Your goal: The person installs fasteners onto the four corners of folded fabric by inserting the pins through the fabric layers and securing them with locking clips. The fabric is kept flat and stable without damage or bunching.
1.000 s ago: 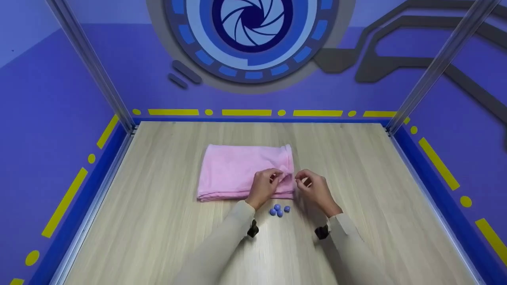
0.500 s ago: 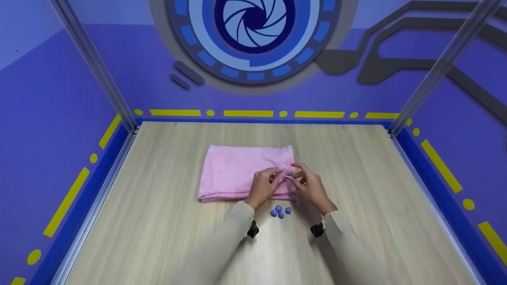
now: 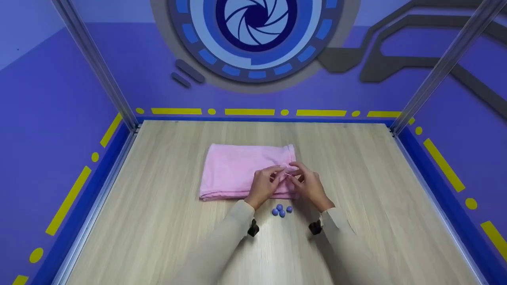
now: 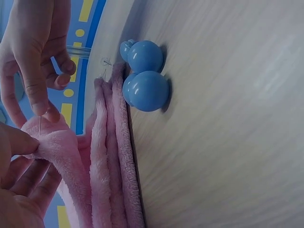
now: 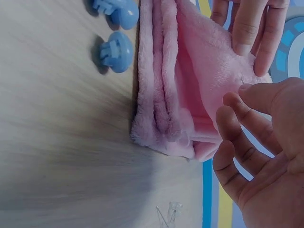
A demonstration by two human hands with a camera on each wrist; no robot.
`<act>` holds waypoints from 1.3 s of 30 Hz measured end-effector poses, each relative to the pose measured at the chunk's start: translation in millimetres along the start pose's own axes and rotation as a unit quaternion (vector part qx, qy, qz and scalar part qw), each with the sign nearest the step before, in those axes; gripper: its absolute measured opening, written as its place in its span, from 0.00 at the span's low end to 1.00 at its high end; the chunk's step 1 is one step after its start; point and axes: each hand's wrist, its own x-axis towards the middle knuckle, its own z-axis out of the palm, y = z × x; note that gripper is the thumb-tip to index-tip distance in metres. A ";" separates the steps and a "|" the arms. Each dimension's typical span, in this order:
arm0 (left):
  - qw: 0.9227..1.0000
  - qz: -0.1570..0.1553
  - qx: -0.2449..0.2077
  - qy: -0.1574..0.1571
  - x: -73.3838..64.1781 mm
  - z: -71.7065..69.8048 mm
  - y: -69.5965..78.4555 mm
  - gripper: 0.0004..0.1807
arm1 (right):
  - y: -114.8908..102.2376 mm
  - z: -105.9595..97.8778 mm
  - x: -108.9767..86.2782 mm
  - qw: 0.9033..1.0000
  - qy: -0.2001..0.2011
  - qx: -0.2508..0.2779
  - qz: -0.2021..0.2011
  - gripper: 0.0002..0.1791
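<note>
A folded pink plush cloth [image 3: 237, 168] lies on the table. My left hand [image 3: 264, 186] pinches its raised right part between thumb and fingers, so a fold stands up. My right hand [image 3: 313, 188] is close beside it; thumb and forefinger pinch a thin metal pin [image 4: 40, 126] at the cloth's fold. How deep the pin goes into the cloth is hidden. Nearer to me, several glossy blue round clips [image 4: 148, 90] with slotted undersides sit in a small group by the cloth's front edge.
A small clear piece with a pin [image 5: 171, 216] lies on the wooden table [image 3: 166, 221] to the right of the cloth. Blue panels and metal posts [image 3: 95, 67] border the table's back and sides.
My right hand has moved left from beside the cloth to my left hand's fingertips, then shifted only slightly. My left hand keeps its pinch on the cloth.
</note>
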 end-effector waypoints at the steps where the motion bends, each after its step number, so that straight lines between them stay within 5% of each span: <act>1: 1.000 0.002 0.002 0.001 0.0 0.1 0.1 0.11 | 0.5 0.5 0.2 1.000 0.003 -0.001 -0.006 0.24; 26: 1.000 -0.001 -0.005 0.007 -2.3 0.6 2.1 0.13 | -2.6 9.3 2.6 1.000 0.013 -0.008 0.009 0.17; 33: 1.000 -0.012 -0.006 -0.009 -2.8 -0.7 3.3 0.14 | -1.6 12.5 4.5 0.999 0.029 -0.020 -0.013 0.16; 39: 1.000 -0.021 -0.005 -0.016 -4.1 -0.3 3.6 0.13 | -5.0 13.8 5.0 1.000 0.019 -0.010 0.018 0.12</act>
